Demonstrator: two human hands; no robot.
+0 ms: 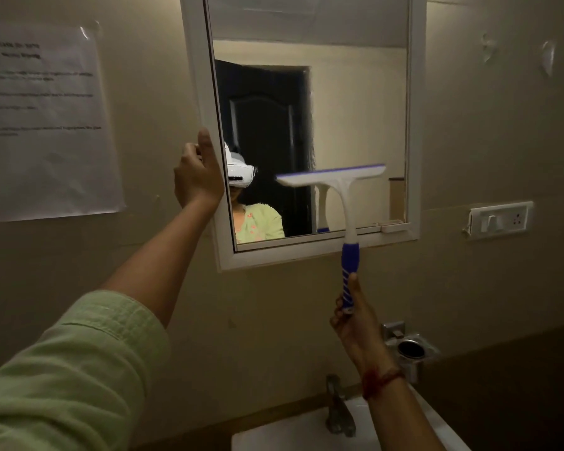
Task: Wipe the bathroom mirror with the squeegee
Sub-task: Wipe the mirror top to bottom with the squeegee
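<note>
The white-framed mirror (414,125) hangs on the beige wall, its left edge swung out a little. My left hand (197,172) grips that left frame edge at mid height. A white squeegee (334,177) with a blue handle stands upright in front of the lower glass, its blade horizontal and blurred. My right hand (355,315) is shut around the bottom of the blue handle, below the mirror's lower frame. Whether the blade touches the glass I cannot tell.
A paper notice (46,118) is taped to the wall at left. A switch plate (498,219) sits right of the mirror. Below are a metal holder (411,349), a tap (337,408) and the white sink (274,434).
</note>
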